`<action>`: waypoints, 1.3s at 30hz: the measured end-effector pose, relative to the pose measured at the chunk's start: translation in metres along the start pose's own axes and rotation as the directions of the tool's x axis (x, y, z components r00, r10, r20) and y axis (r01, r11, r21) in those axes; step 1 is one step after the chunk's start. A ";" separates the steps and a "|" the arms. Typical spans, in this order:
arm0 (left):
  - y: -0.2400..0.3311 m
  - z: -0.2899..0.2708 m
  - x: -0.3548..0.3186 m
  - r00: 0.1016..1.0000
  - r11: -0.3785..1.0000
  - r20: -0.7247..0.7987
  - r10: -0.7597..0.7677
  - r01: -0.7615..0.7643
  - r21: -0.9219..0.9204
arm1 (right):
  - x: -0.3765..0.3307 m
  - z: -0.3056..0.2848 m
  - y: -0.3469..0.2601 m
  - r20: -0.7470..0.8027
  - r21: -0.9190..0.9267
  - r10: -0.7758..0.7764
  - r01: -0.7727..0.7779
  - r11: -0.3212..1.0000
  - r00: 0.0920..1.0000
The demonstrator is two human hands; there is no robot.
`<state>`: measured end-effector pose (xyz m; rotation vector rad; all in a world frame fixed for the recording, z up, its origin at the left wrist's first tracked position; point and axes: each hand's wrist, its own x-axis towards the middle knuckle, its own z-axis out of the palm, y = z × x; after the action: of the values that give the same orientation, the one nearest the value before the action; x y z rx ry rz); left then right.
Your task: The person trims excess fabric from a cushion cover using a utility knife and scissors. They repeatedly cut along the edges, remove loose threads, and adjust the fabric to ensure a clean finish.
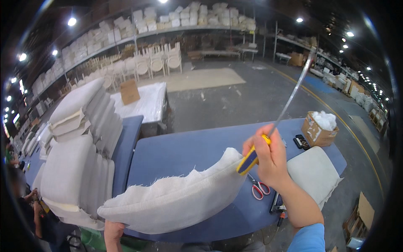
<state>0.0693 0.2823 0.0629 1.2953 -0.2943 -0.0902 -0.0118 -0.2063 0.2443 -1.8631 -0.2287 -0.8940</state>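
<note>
No text, label, brand, number or sign can be read on any of the things in view.

I'm seeing ceiling lights [72, 21] glaring o'head, the bkgd lying dim, the surface [176, 151] getting softer lt.; fisheye's bending edges, w/ corners sitting black.

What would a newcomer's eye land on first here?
First, the long-shafted tool with a yellow-and-blue handle, raised in the right hand, right of center. Next, the pale fray-edged cushion, held near its left end by the left hand, seen against the blue table. Then the tall stacks of pale upholstered seats at left.
</note>
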 end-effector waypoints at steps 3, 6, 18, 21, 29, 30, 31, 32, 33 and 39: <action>-0.001 -0.012 -0.012 0.992 0.976 -0.067 -0.106 0.117 0.185 | 0.001 -0.002 0.015 0.012 0.168 0.184 -0.183 0.969 0.983; 0.019 0.002 -0.015 0.955 0.950 -0.042 -0.293 0.296 0.104 | 0.001 0.002 0.022 0.060 0.319 0.278 -0.282 0.905 0.959; 0.024 0.001 -0.047 0.946 0.944 -0.125 -0.299 0.312 0.102 | -0.003 0.010 0.022 0.013 0.338 0.162 -0.157 0.928 0.987; 0.005 0.018 -0.030 0.980 0.992 -0.154 -0.124 0.128 0.019 | -0.007 0.018 0.016 -0.078 0.255 0.098 -0.076 0.964 0.992; -0.004 0.027 -0.012 0.989 0.985 0.052 0.140 -0.134 -0.110 | -0.006 0.053 -0.068 -0.238 0.035 -0.306 0.323 0.946 0.922; -0.003 0.028 -0.012 0.984 0.982 0.077 0.163 -0.154 -0.111 | -0.007 0.057 -0.062 -0.217 -0.079 -0.391 0.383 0.920 0.894; -0.006 0.029 -0.011 0.980 0.980 0.109 0.168 -0.154 -0.122 | -0.013 0.061 -0.053 -0.111 -0.195 -0.378 0.352 0.915 0.919; -0.006 0.035 -0.011 0.976 0.984 0.156 0.150 -0.131 -0.121 | -0.019 0.064 -0.043 -0.004 -0.318 -0.350 0.331 0.889 0.937; -0.003 0.037 -0.014 0.975 0.987 0.175 0.137 -0.120 -0.107 | -0.021 0.075 -0.051 0.101 -0.287 -0.199 0.220 0.932 0.975; 0.003 0.034 -0.025 0.964 0.979 0.185 0.188 -0.171 -0.107 | -0.025 0.086 -0.109 -0.224 0.208 -0.282 0.328 0.921 0.933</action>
<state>0.0364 0.2567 0.0699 1.1664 -0.5685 -0.0751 -0.0459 -0.0761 0.2869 -1.5262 -0.4999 -1.1957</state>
